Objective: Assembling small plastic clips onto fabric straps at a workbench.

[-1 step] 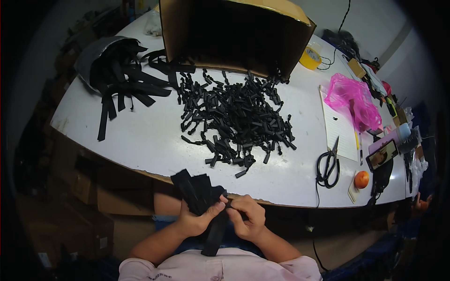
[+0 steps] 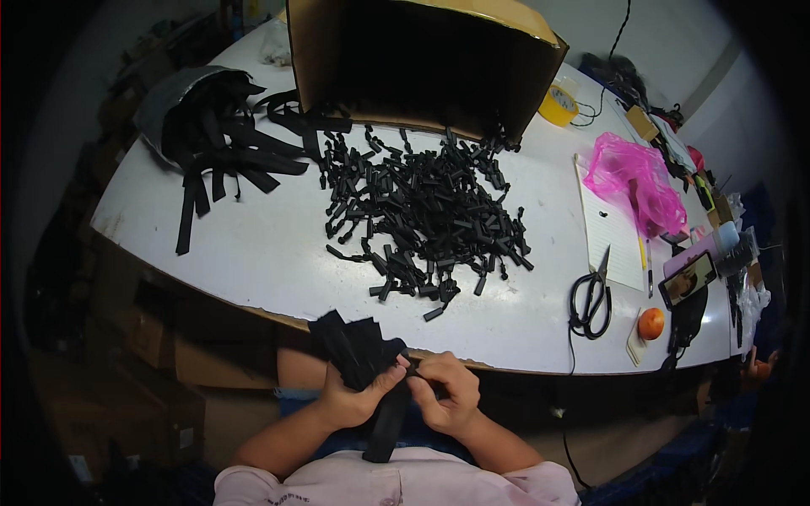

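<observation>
Just off the table's near edge, my left hand [image 2: 355, 399] is closed round a bundle of black fabric straps [image 2: 354, 347]. One longer black strap [image 2: 388, 428] hangs from between my hands down over the shirt front. My right hand [image 2: 448, 391] meets the left at the strap's upper part, its thumb and fingers pinched on a small dark part that I cannot make out. Beyond my hands, a heap of small black pieces with cord-like ends [image 2: 426, 207] covers the middle of the table. More black straps [image 2: 245, 143] spill from a grey bag [image 2: 160, 105] at the left.
An open cardboard box [image 2: 553, 80] lies behind the heap on the white table [image 2: 236, 253]. To the right are black-handled scissors [image 2: 591, 304], a lined notepad [image 2: 612, 240], a pink plastic bag [image 2: 637, 181], an orange fruit [image 2: 650, 323], a phone [image 2: 690, 280] and yellow tape [image 2: 558, 105].
The strap bundle in my left hand has dipped very slightly. My right hand has shifted a touch to the right. Everything on the table stays as it was.
</observation>
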`<act>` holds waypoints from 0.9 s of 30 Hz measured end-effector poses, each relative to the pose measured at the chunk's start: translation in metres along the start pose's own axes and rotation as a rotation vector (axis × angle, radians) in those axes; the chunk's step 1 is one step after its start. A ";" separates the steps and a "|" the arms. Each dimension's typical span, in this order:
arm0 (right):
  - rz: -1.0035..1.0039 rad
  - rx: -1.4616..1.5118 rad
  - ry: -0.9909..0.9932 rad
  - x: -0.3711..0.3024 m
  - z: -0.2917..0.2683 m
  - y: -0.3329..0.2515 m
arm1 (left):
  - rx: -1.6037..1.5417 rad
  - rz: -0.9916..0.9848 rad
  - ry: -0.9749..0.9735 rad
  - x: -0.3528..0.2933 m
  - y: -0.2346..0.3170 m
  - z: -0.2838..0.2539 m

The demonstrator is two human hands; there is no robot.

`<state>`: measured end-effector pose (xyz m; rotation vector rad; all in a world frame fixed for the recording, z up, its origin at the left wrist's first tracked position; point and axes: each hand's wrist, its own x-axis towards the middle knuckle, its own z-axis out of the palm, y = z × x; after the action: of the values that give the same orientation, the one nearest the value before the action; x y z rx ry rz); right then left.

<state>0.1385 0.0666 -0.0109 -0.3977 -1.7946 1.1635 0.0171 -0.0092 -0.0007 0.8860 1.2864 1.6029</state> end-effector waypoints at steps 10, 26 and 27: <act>0.569 0.227 -0.507 -0.001 -0.007 -0.005 | -0.046 -0.032 0.050 0.002 0.001 -0.007; 0.460 0.467 -0.158 0.015 -0.004 -0.017 | -0.252 -0.210 -0.076 0.006 0.003 -0.014; 0.640 0.583 -0.210 0.012 -0.007 -0.015 | -0.279 -0.149 -0.119 0.005 -0.002 -0.015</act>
<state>0.1417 0.0712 0.0087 -0.5275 -1.4271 2.1676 0.0020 -0.0100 -0.0060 0.6847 0.9926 1.5416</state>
